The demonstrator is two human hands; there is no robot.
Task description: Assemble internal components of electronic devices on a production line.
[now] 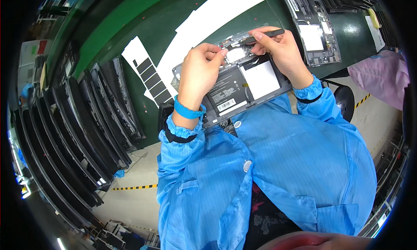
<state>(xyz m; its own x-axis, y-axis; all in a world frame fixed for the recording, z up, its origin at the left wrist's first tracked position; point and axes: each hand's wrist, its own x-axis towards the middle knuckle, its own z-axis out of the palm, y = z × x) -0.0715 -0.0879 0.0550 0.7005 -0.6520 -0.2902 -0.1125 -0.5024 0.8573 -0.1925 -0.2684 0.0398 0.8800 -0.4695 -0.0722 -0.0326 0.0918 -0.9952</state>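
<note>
In front of me lies an opened laptop or tablet chassis, tilted, its inside facing up. It holds a black battery pack with a white label, a pale square panel and a circuit board along the far side. My right hand grips dark tweezers, whose tip points left over the board. My left hand, with a blue wrist strap, has thumb and forefinger pinched at the board's left part. Whatever may be between those fingertips is too small to make out.
A second opened chassis lies at the right on the green table. White paper strips and a sheet of black rectangles lie beyond my work. Several dark panels stand in a row at left. A pink sleeve shows at right.
</note>
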